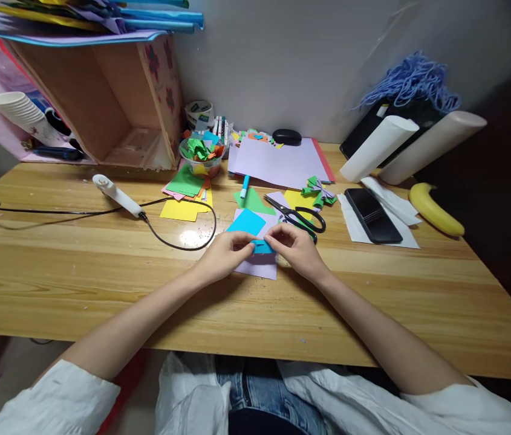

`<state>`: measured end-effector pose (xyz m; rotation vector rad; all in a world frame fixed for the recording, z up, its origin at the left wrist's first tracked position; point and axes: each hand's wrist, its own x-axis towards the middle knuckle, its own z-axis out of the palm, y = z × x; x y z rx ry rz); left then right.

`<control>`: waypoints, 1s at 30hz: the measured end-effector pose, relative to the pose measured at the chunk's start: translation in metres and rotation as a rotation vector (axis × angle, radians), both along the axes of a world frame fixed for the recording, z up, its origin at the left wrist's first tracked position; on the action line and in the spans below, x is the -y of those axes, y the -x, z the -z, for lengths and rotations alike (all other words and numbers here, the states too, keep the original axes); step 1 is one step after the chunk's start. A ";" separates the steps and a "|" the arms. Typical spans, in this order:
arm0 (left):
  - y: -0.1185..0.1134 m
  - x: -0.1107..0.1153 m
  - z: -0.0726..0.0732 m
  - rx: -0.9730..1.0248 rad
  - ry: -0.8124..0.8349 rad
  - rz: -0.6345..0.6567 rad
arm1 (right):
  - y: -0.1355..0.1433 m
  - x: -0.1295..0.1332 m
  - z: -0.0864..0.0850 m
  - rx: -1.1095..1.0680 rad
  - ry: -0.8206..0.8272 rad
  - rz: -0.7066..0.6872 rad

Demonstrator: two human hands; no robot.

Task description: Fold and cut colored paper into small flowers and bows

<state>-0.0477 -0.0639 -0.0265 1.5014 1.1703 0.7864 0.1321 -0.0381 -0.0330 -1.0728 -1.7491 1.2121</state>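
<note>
A small folded piece of blue paper (262,248) is pinched between the fingertips of my left hand (232,249) and my right hand (297,246). Both hands are closed on it, one at each end. Under them lies a sheet of light purple paper (257,268), and a larger blue paper (247,222) rests just beyond. Black-handled scissors (298,215) lie open beside my right hand, over yellow and purple paper. A glue stick or marker with a blue barrel (245,186) sits on green paper (255,202) farther back.
At the left is a white handheld device (117,195) with a black cable. A bowl of paper scraps (201,156) stands behind yellow sheets (179,209). To the right are a folded green-purple paper shape (318,191), a phone (372,214) on tissue, a banana (435,209) and paper rolls (380,148).
</note>
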 end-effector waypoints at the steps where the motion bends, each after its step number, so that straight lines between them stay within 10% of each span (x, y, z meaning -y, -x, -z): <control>1: 0.000 0.000 0.000 -0.008 -0.016 -0.012 | 0.000 0.000 0.000 -0.001 -0.002 -0.003; 30: -0.003 0.006 -0.007 -0.309 -0.237 -0.020 | -0.001 0.000 -0.003 0.027 0.181 -0.156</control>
